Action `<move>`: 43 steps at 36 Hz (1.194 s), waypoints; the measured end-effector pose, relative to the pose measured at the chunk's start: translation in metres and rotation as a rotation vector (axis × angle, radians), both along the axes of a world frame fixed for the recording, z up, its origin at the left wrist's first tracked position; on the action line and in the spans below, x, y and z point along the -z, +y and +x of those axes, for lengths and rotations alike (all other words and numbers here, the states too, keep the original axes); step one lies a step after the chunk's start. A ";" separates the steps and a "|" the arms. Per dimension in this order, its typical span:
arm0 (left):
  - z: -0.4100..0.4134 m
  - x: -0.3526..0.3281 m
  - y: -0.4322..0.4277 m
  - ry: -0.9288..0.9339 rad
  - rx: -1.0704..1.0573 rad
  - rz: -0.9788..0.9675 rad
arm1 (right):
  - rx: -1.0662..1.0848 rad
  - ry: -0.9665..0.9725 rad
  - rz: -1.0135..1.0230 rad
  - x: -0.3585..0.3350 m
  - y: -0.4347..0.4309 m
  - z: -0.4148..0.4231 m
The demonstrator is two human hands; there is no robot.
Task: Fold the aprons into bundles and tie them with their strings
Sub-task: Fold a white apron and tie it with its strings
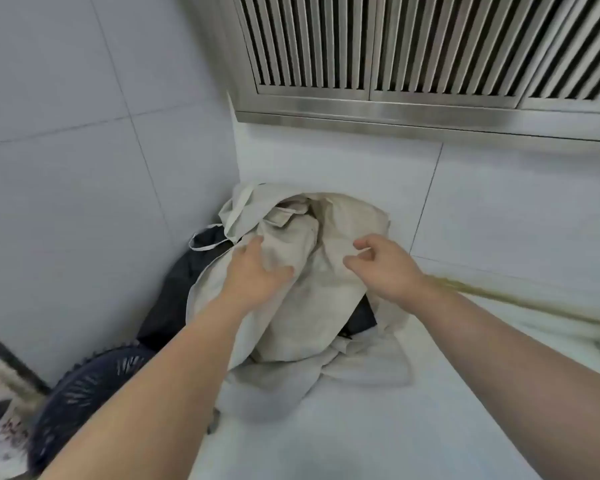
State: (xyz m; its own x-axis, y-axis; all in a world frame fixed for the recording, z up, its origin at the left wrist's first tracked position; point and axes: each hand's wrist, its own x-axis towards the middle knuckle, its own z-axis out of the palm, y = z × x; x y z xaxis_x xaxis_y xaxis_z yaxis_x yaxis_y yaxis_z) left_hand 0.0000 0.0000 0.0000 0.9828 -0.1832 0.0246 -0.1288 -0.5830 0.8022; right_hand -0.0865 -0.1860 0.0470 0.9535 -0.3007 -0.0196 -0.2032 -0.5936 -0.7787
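The left hand [257, 271] is lying flat on a crumpled heap of beige aprons [312, 271], fingers spread loosely and pressing the cloth without gripping it. Just to its right, the right hand [381, 265] is hovering over the same heap with fingers curled and thumb near forefinger; whether it is pinching any fabric cannot be told. A white apron string [205, 244] is looping beyond the left hand, over dark cloth [184, 292] under that wrist.

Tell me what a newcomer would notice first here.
A rumpled heap of pale aprons sits mid-frame on the white counter, in the corner of the tiled wall. Both bare hands are on it, the left hand pressing the cloth, the right hand pinching a fold. Above hangs a slatted steel vent.
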 end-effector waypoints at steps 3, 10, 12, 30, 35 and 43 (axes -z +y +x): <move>0.027 0.014 -0.012 0.030 -0.109 0.029 | -0.005 0.048 -0.031 0.007 -0.008 0.028; 0.058 0.036 -0.028 0.131 -0.136 -0.135 | -0.030 0.121 0.068 0.028 -0.016 0.049; 0.047 0.030 -0.041 0.175 0.051 -0.229 | -0.013 0.083 0.207 0.030 -0.019 0.049; -0.014 -0.010 -0.037 -0.306 0.039 -0.058 | -0.089 0.167 -0.186 0.024 -0.048 -0.007; -0.026 -0.007 -0.051 -0.135 0.262 0.052 | -0.123 0.212 -0.360 0.013 -0.065 -0.040; -0.035 0.011 -0.077 0.007 0.422 0.170 | 0.140 -0.100 -0.377 0.008 -0.111 -0.077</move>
State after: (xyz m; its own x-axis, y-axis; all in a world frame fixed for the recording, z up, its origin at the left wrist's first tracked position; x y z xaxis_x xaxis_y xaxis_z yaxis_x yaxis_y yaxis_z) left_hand -0.0354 -0.0768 -0.0105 0.8210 -0.5690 -0.0468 -0.3788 -0.6041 0.7011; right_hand -0.1640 -0.2971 0.0387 0.8944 -0.3962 0.2075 -0.2368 -0.8131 -0.5318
